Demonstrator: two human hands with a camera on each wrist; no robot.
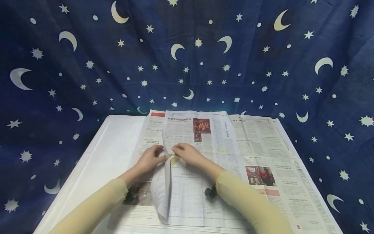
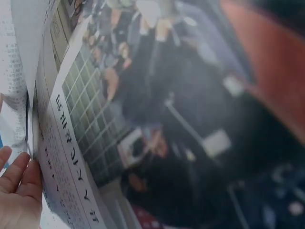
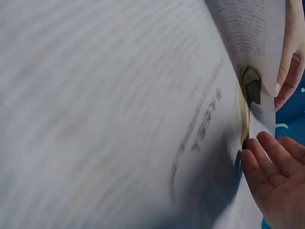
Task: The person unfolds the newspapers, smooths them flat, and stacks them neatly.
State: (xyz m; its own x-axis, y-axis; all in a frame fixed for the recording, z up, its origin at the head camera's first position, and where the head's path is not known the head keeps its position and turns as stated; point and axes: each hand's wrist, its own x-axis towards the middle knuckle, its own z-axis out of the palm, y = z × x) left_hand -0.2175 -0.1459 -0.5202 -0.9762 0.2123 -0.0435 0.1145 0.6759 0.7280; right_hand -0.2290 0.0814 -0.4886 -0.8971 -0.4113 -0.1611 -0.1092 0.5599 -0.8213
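A printed newspaper sheet (image 1: pixel 187 191) has its left side raised and folded over toward the middle. My left hand (image 1: pixel 150 158) pinches that raised edge between thumb and fingers. In the left wrist view, the fingers (image 2: pixel 26 176) lie against the sheet's underside. At the fold sits a small yellow-lined thing (image 1: pixel 174 160), partly covered by the paper; its kind cannot be told. Seen from the right wrist, it shows a yellowish curved rim and a dark inner part (image 3: pixel 252 88). My right hand (image 1: pixel 187 153) touches its end with loosely extended fingers (image 3: pixel 259 167).
More newspaper sheets (image 1: pixel 280 156) lie spread beneath and to the right. The white table (image 1: pixel 108 139) shows at the left. A dark blue cloth (image 1: pixel 163 87) with moons and stars hangs behind the table. A small black wrist camera (image 1: pixel 209 193) shows below the right wrist.
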